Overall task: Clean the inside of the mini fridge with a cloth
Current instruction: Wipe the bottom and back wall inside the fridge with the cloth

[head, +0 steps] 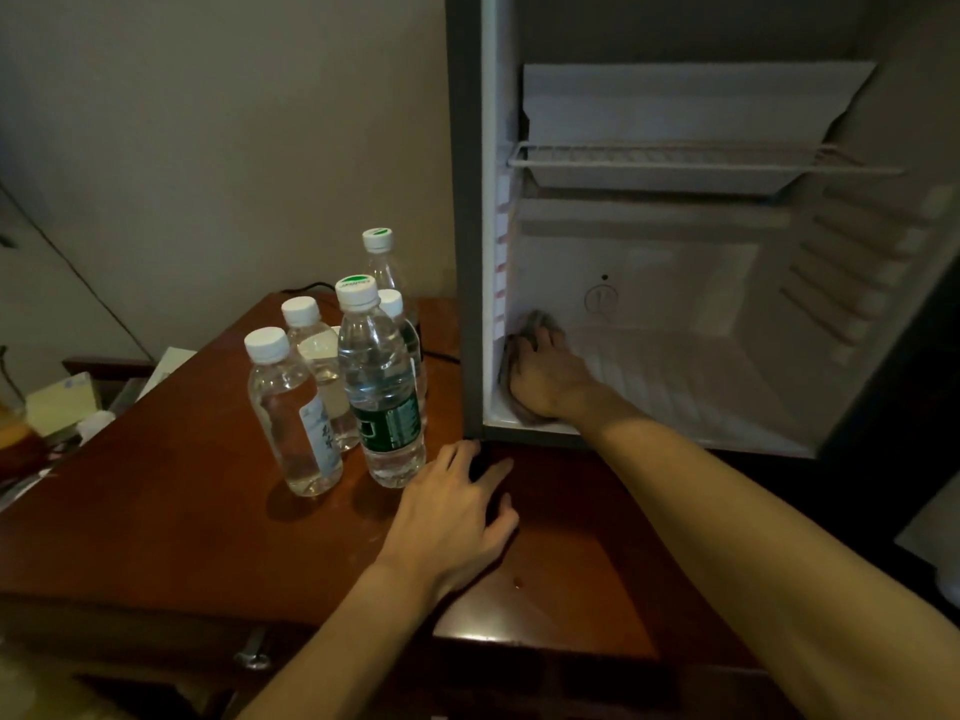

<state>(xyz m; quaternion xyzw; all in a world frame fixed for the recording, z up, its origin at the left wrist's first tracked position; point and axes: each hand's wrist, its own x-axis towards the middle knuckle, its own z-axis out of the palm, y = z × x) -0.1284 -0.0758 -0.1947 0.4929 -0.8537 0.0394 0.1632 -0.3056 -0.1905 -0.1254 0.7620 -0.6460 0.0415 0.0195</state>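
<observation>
The cloth point(530, 324) lies on the fridge point(727, 283) floor, in the front left corner against the left wall, under the right hand point(545, 379). That hand presses it flat, fingers point(535, 340) laid out straight over it, not curled round it.

Risks, as I judge them: with no grip on the cloth, a quick stroke could slide the hand off and leave it bunched in the corner. The wire shelf point(675, 158) sits above the arm; lifting the forearm carelessly could knock it. The left hand point(457, 517) rests on the desk point(182, 485) at the fridge's front corner, fingers spread and holding nothing, just beside the bottles point(374, 381); a shift of that arm could topple the nearest one.

The fridge itself holds only the shelf and the cloth, as far as shows. Five capped bottles stand grouped on the desk left of it, all with clear liquid, apparently water, mostly full.
</observation>
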